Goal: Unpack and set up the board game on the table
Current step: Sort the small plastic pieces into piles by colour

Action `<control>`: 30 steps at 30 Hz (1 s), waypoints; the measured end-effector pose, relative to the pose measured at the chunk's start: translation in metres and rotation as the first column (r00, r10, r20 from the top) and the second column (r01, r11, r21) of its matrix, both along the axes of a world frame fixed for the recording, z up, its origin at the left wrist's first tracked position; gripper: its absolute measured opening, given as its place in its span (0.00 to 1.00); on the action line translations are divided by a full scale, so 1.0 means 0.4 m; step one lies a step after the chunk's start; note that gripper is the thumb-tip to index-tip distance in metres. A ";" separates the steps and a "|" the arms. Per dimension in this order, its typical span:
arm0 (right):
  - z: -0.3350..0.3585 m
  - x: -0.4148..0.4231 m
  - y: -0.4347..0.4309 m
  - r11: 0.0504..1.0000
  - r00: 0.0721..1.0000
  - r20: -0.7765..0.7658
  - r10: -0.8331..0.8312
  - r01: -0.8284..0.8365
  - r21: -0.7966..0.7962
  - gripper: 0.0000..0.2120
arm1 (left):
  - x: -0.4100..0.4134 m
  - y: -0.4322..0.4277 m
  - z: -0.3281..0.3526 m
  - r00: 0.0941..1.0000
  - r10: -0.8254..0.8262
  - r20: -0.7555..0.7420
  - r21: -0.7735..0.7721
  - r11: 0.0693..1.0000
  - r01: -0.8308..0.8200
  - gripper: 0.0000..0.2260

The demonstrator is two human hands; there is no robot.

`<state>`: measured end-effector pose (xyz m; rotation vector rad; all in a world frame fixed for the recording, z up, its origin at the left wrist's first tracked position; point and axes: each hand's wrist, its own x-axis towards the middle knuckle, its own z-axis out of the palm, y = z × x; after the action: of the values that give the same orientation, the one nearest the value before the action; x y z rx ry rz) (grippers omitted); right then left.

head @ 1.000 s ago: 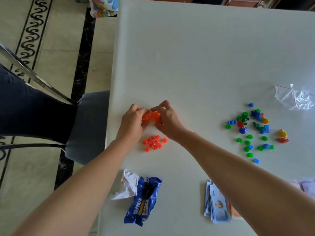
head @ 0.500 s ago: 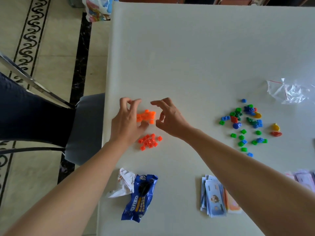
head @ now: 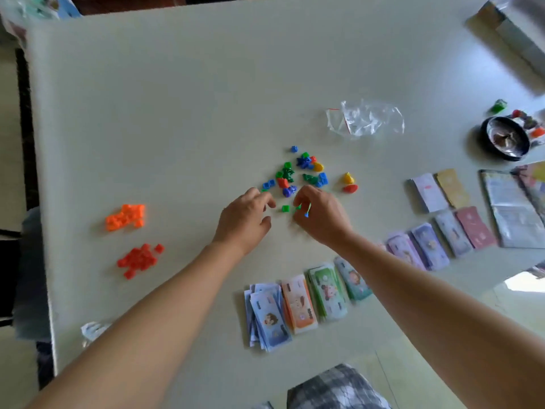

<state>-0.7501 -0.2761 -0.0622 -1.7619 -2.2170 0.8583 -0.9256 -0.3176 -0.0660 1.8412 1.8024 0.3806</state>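
Sorting under way on white table (head: 177,98). Mixed pile (head: 298,175) of green, blue and red pieces sits mid-table just beyond both hands, spread wider side to side than deep. At its near-left edge, left hand (head: 246,221) curled; can't tell if it holds anything. At near-right edge, right hand (head: 321,215) pinching tiny green and blue bits (head: 306,214). Lone green cube (head: 285,208) lies between hands, just left of right fingertips, seemingly nearer that hand. Squat, no long axis, points nowhere.
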 end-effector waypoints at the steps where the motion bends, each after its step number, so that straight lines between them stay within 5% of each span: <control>1: -0.008 0.039 -0.008 1.000 1.000 0.002 0.004 -0.004 -0.004 0.09 | 0.032 0.006 -0.007 1.000 -0.016 -0.011 -0.007 1.000 0.016 0.11; 6: -0.050 0.132 -0.042 0.995 0.995 0.048 0.087 -0.085 -0.052 0.14 | 0.138 0.023 -0.032 0.997 -0.013 -0.075 0.027 1.000 0.015 0.11; 11: -0.086 0.158 -0.042 0.993 0.993 -0.023 0.116 -0.116 -0.005 0.06 | 0.209 0.034 -0.030 0.994 0.007 -0.113 0.096 0.995 0.004 0.09; 15: -0.080 0.195 -0.022 0.996 0.984 -0.160 -0.084 0.079 -0.036 0.02 | 0.236 0.045 -0.037 0.972 0.088 -0.216 0.065 0.995 -0.075 0.07; 20: -0.047 0.236 0.024 0.871 0.769 -0.437 -0.466 0.315 -0.376 0.07 | 0.250 0.058 -0.042 0.959 0.131 -0.251 0.062 0.991 -0.119 0.04; 24: -0.042 0.235 0.061 0.878 0.763 -0.466 -0.447 0.275 -0.392 0.11 | 0.235 0.069 -0.052 0.947 0.322 0.016 0.031 0.946 -0.323 0.05; 26: -0.050 0.231 0.066 0.935 0.851 -0.417 -0.320 0.214 -0.283 0.07 | 0.240 0.082 -0.040 0.781 0.533 0.326 -0.125 0.843 -0.523 0.08; 28: -0.059 0.232 0.071 0.987 0.944 -0.297 -0.140 0.110 -0.114 0.05 | 0.254 0.100 -0.020 0.407 0.693 0.595 -0.367 0.685 -0.629 0.13; 30: -0.064 0.230 0.072 0.999 0.996 -0.081 0.034 -0.035 -0.012 0.11 | 0.262 0.112 -0.004 0.177 0.749 0.639 -0.501 0.580 -0.643 0.14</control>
<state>-0.6579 -0.2471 -0.0878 -1.6676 -2.2015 0.9363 -0.8207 -0.2729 -0.0677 0.3381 1.7280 1.2140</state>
